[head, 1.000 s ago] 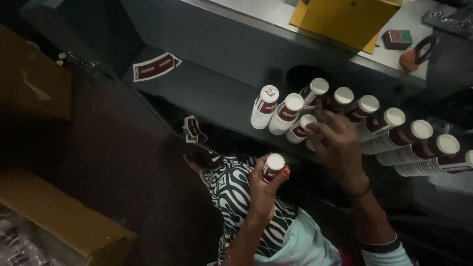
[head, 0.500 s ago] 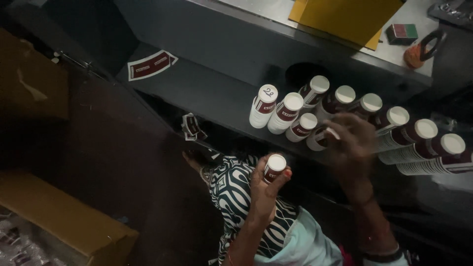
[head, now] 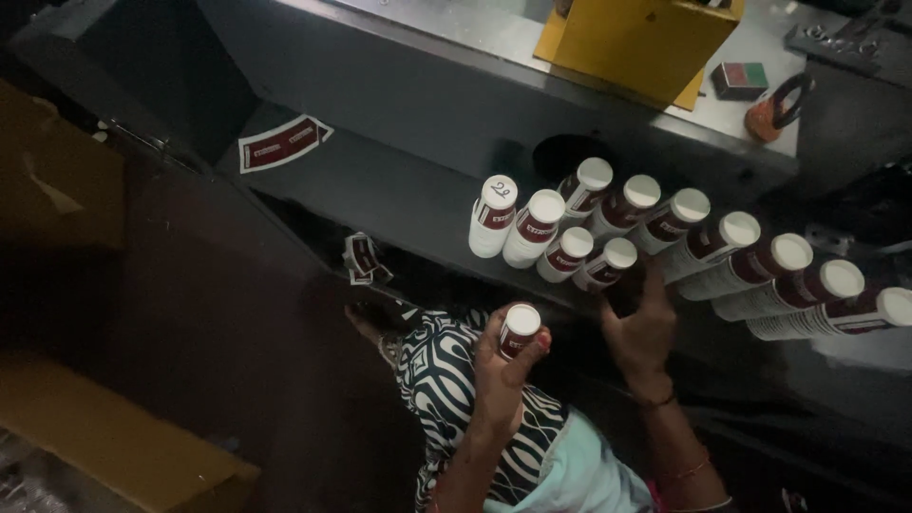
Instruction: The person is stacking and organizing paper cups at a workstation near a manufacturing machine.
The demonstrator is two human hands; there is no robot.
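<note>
The left hand [head: 508, 366] is raised in front of the body, forearm rising steeply from the lower edge of the view, fingers curled tight around something small — thumb on one side, fingertips on the other. The right hand [head: 638, 328] reaches further forward, palm turned away and fingers loosely spread — nothing in its grasp; thin bangles circle the wrist and forearm.

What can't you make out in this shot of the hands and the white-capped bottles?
Head view only:
- Left hand wraps a white-capped maroon-labelled bottle; its body is hidden by fingers.
- Right hand: too dark to tell whether it touches the row of lying bottles.
- Rightmost bottle is cut off by the frame edge.
</note>
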